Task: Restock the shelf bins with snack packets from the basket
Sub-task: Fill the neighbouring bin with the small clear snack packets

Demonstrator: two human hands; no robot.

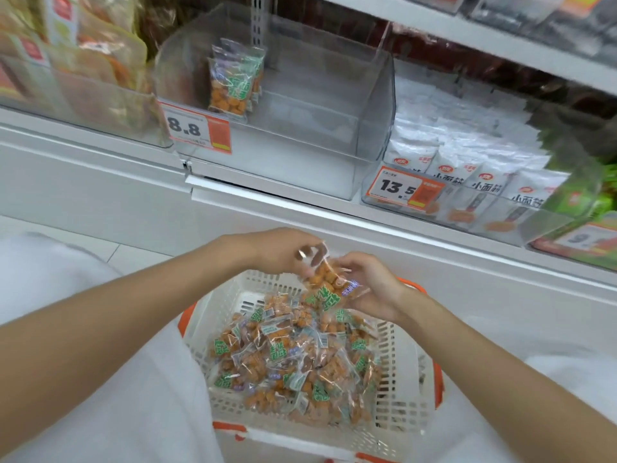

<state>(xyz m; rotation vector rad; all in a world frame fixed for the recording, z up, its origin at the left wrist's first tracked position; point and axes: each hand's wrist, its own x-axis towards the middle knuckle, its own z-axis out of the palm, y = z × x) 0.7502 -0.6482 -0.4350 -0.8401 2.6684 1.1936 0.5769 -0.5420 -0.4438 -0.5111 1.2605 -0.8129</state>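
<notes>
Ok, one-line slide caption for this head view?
Left hand and right hand hold one snack packet above the basket, below the near-empty clear bin.

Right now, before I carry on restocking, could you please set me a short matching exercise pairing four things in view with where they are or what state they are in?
Things:
1. held snack packet
2. basket
3. clear bin with the 8.8 tag
4. white packets

Places or states:
A. behind the 13.5 tag
B. nearly empty, with a few standing packets at its left
C. gripped by the left hand and right hand
D. heaped with orange snack packets

Pairs: 1-C, 2-D, 3-B, 4-A.
</notes>
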